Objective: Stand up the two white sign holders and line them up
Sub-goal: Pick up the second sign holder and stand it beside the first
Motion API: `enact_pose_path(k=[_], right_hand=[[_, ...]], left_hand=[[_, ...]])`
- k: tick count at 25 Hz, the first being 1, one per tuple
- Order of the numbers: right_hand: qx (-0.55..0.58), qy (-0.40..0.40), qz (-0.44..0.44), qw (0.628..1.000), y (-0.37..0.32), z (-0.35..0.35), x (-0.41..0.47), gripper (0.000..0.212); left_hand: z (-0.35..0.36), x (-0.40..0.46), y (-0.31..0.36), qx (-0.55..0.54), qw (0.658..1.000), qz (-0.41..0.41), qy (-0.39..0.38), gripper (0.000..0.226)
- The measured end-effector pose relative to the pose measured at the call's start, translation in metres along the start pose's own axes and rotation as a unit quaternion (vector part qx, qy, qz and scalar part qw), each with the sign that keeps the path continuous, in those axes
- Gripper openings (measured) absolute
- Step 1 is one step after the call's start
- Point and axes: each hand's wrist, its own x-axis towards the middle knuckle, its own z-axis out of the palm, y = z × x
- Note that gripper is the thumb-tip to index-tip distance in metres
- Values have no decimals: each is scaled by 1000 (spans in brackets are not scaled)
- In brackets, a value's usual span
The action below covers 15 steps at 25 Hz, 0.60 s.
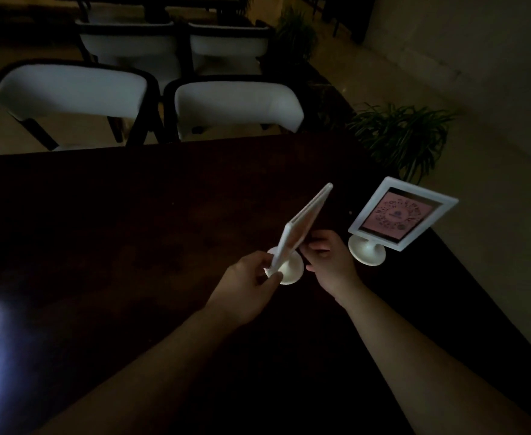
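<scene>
No words, brand names or numbers can be read in this dim view. The only printed matter is a pink card (396, 215) framed in the standing sign holder (400, 215); it carries a round, code-like pattern with a small dark mark at its middle, too blurred to make out. The second sign holder (302, 229), just left of the first, is turned edge-on, so its face is hidden.
</scene>
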Motion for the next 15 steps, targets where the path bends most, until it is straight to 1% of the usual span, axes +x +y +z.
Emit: enact_pose_path(k=[3, 6, 7, 9, 10, 11, 13, 14, 15], right_hand=[[-116, -9, -33, 993, 24, -10, -21, 40], [-196, -62, -62, 977, 37, -16, -47, 51], [-213, -59, -69, 973, 36, -14, -55, 58], [-223, -23, -63, 972, 31, -8, -63, 73], [-221, -11, -53, 974, 28, -6, -64, 78], [-220, -11, -47, 974, 27, -7, -63, 78], [-187, -36, -25, 981, 28, -11, -58, 62], [-154, -57, -13, 986, 28, -15, -55, 52], [-118, -80, -4, 990, 28, -21, -51, 46]], left_hand=[[20, -13, 2, 10, 999, 32, -26, 32], [39, -19, 8, 21, 998, 48, -44, 39], [44, -21, 13, 22, 997, 48, -60, 41], [51, -24, 19, 26, 994, 57, -94, 42], [51, -23, 21, 28, 993, 63, -93, 38], [49, -21, 21, 31, 995, 59, -71, 32], [37, -13, 15, 47, 999, 5, 9, 20], [31, -8, 11, 62, 996, -28, 49, 25], [26, -5, 5, 78, 993, -57, 72, 36]])
